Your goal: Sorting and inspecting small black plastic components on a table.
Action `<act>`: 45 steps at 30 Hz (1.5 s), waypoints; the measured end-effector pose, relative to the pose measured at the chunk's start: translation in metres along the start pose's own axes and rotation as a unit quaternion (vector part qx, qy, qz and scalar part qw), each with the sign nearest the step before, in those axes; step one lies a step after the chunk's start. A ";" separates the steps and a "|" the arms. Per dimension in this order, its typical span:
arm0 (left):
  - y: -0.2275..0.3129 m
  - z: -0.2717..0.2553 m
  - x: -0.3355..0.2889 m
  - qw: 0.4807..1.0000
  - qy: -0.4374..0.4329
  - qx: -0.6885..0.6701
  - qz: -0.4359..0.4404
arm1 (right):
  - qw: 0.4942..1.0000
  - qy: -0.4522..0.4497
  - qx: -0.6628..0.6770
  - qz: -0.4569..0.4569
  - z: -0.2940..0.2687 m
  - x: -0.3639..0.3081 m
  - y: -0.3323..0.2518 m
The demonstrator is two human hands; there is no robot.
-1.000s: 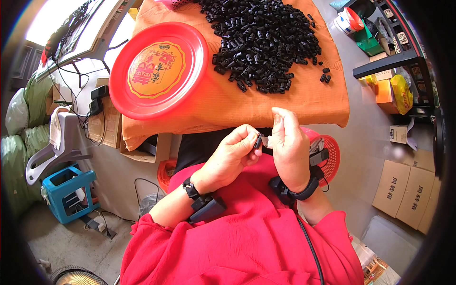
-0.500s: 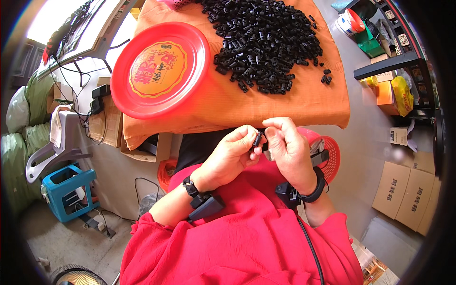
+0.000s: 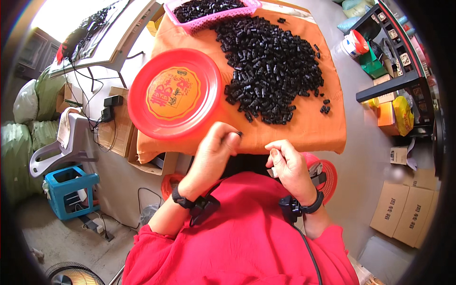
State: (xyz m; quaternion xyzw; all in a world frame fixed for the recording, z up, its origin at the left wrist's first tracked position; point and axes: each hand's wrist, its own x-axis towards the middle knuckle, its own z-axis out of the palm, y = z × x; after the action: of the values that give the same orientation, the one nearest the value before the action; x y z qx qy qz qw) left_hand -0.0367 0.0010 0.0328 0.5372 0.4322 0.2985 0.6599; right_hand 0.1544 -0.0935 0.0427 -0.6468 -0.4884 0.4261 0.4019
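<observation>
My left hand [image 3: 214, 151] is raised at the table's front edge, thumb and fingers pinched together. The dark end of a small black plastic piece [image 3: 239, 134] sticks out at its fingertips. My right hand [image 3: 290, 172] is apart from it, to the right, with its fingers curled and thumb pressed in. Something pale shows under those fingers, too hidden to name. Beyond both hands lies a big heap of small black plastic pieces [image 3: 273, 71] on the orange cloth [image 3: 308, 135]. Left of the heap is a round red plastic lid or tray [image 3: 137, 99] with a yellow printed centre.
A pink basket [image 3: 209, 23] of black pieces stands at the far edge. A red perforated basket [image 3: 331, 178] is beside my right wrist. To the left are a blue stool [image 3: 71, 192] and a grey chair [image 3: 61, 147]; cartons [image 3: 392, 209] stand at right.
My hands have parted: the left moved up and left with the black piece, the right slightly down. The view has tilted, showing more of the table's far side and the pink basket.
</observation>
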 end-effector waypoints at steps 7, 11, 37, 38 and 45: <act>0.010 -0.066 0.059 0.839 0.265 0.423 0.215 | 0.999 0.018 0.020 0.027 -0.017 0.020 -0.004; 0.002 -0.075 0.076 0.818 0.272 0.472 0.183 | 0.999 0.025 0.020 0.019 -0.020 0.031 0.005; -0.032 0.035 0.065 0.833 0.122 0.504 0.194 | 0.998 0.037 0.014 0.044 -0.025 0.040 0.010; -0.030 0.031 0.063 0.880 0.089 0.425 0.192 | 0.998 0.035 0.030 0.041 -0.024 0.041 0.010; 0.004 0.014 0.046 0.938 -0.145 -0.255 -0.183 | 0.992 -0.001 0.114 0.059 -0.020 0.043 -0.018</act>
State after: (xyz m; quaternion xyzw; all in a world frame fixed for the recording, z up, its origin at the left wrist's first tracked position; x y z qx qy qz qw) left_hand -0.0039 0.0352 0.0256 0.3002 0.3317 0.1916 0.8736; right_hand 0.1748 -0.0506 0.0589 -0.6243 -0.3981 0.5024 0.4465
